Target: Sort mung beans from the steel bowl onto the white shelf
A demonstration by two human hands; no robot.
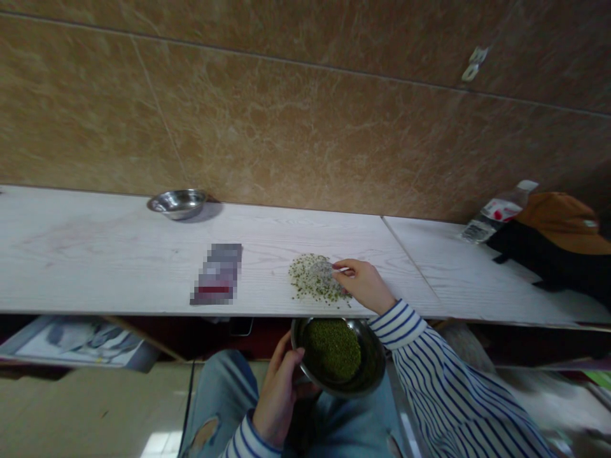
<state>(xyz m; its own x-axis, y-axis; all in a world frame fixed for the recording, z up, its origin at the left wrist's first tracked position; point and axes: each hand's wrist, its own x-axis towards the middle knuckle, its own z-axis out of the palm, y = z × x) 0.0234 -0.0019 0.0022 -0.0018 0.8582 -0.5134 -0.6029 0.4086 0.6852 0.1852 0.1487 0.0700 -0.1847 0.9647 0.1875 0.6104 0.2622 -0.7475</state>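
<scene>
My left hand point(281, 388) grips the left rim of a metal bowl point(373, 375), thumb over the edge, just below the tabletop's front edge and above my lap. Inside the bowl lies a mass of green beans point(334, 350), which look like mung beans. On the table, a loose pile of white rice-like grains mixed with green beans point(312, 280) is spread out. My right hand point(365, 283) reaches over the bowl to the right side of this pile, thumb and forefinger closed in a pinch. Whatever is between those fingertips is too small to make out.
A second metal bowl point(177, 205) stands near the wall at the back left. A blurred-out flat object point(217, 275) lies left of the pile. To the right are a clear bottle point(496, 213) and a brown-and-black cap point(563, 222). Below the tabletop is an open drawer point(143, 356).
</scene>
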